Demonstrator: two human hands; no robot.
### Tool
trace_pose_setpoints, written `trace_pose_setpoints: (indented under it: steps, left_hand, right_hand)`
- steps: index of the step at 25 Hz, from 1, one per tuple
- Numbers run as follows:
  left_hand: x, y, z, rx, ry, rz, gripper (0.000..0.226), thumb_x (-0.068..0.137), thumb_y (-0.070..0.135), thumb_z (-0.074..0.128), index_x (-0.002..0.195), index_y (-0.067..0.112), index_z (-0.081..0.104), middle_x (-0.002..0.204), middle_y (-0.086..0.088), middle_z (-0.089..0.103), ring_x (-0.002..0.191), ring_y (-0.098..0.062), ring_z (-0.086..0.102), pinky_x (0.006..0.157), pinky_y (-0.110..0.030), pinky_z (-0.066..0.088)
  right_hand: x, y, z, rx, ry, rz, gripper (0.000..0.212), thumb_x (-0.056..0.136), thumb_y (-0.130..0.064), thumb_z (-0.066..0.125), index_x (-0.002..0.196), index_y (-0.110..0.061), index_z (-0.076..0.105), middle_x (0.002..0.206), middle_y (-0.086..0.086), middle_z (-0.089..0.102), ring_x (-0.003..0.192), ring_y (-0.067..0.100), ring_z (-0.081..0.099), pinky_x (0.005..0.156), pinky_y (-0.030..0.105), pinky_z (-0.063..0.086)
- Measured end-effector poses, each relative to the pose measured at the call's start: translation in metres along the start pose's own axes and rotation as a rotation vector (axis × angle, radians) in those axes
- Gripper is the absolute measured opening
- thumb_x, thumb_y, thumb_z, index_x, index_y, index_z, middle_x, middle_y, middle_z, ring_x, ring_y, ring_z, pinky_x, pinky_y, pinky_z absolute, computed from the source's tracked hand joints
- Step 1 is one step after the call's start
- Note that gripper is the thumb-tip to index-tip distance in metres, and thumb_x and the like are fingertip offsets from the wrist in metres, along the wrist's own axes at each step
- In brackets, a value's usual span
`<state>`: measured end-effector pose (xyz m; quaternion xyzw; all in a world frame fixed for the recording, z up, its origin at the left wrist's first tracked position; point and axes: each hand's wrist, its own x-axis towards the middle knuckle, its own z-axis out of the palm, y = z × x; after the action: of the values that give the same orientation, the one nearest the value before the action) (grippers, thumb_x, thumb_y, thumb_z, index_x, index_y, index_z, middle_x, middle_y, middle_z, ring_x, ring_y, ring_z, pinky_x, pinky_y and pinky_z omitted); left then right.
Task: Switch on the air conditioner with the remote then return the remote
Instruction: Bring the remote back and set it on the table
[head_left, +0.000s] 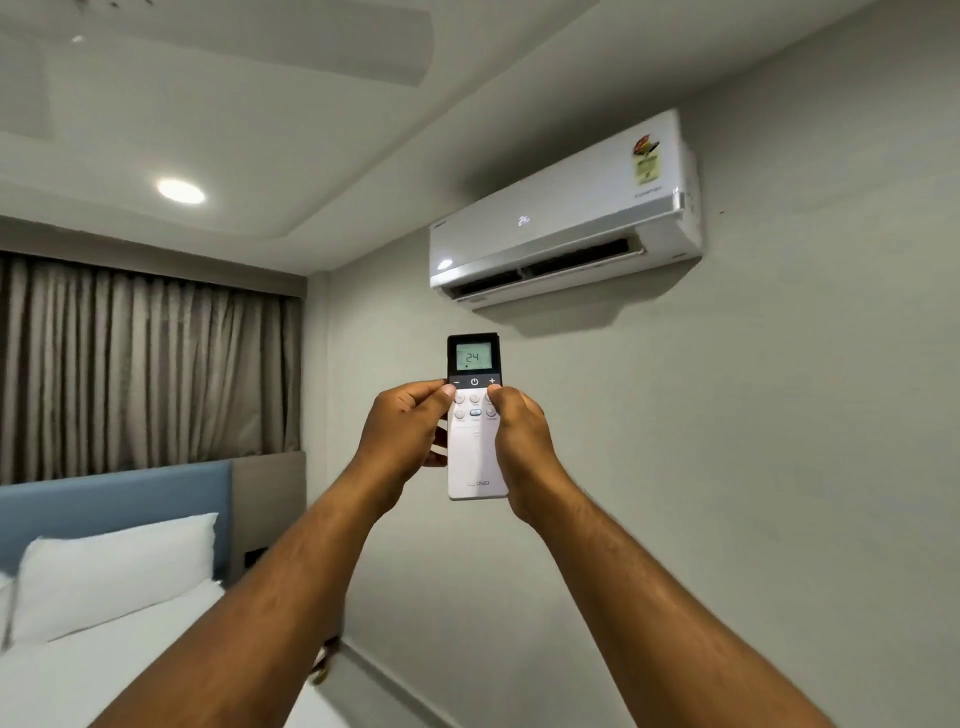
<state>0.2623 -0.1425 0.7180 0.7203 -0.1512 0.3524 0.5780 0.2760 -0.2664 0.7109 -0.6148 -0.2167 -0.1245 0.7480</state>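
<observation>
A white remote (476, 457) with a dark top is held upright in front of me, and its small screen reads 24. My left hand (402, 434) grips its left side, thumb near the minus button. My right hand (522, 441) grips its right side, thumb just below the plus button. Above and to the right, the white air conditioner (563, 218) hangs on the wall. Its lower flap is open, dark slots show, and faint digits glow on its front panel.
A bed with white pillows (119, 577) and a blue headboard (114, 499) lies at the lower left. Brown curtains (150, 374) cover the far wall. A round ceiling light (181, 190) is lit. The wall below the unit is bare.
</observation>
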Motion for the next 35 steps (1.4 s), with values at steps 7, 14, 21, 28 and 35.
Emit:
trace_pose_setpoints:
  steps: [7,14,21,28,35]
  left_hand:
    - [-0.055,-0.038,-0.097,0.116,0.141,-0.262,0.023,0.094,0.027,0.054,0.082,0.032,0.073,0.076,0.006,0.077,0.057,-0.011,0.069,0.044,-0.026,0.052]
    - [-0.15,-0.1,-0.169,0.235,0.303,-0.537,0.023,0.096,0.024,0.048,0.105,0.027,0.069,0.087,0.002,0.075,0.06,-0.014,0.07,0.05,-0.029,0.055]
    - [-0.32,-0.205,-0.206,0.204,0.514,-0.959,0.024,0.096,0.023,0.047,0.103,0.026,0.07,0.088,0.002,0.074,0.065,-0.018,0.071,0.051,-0.028,0.054]
    - [-0.515,-0.304,-0.19,0.213,0.638,-1.32,0.026,0.097,0.021,0.045,0.092,0.038,0.065,0.091,0.008,0.071,0.074,-0.02,0.071,0.055,-0.032,0.058]
    - [-0.667,-0.4,-0.153,0.298,0.783,-1.542,0.017,0.091,0.018,0.056,0.079,0.028,0.063,0.098,-0.007,0.072,0.084,-0.029,0.069,0.058,-0.04,0.06]
  right_hand:
    - [-0.026,0.066,0.088,0.079,-0.204,0.205,0.029,0.096,-0.031,0.037,0.079,-0.024,0.059,0.069,-0.002,0.067,0.054,0.013,0.06,0.047,0.019,0.044]
    - [-0.088,0.166,0.158,0.061,-0.391,0.47,0.025,0.089,-0.024,0.038,0.078,-0.021,0.06,0.069,0.0,0.07,0.058,0.017,0.062,0.048,0.019,0.045]
    - [-0.218,0.321,0.177,-0.111,-0.591,0.703,0.023,0.09,-0.014,0.05,0.083,-0.02,0.07,0.086,0.002,0.077,0.075,0.022,0.071,0.065,0.031,0.054]
    - [-0.371,0.475,0.146,-0.3,-0.714,1.07,0.014,0.092,-0.007,0.057,0.088,-0.016,0.066,0.099,0.01,0.074,0.086,0.027,0.071,0.075,0.042,0.058]
    - [-0.489,0.6,0.104,-0.486,-0.684,1.251,0.01,0.088,-0.006,0.063,0.083,-0.012,0.07,0.103,0.016,0.075,0.091,0.032,0.071,0.085,0.046,0.058]
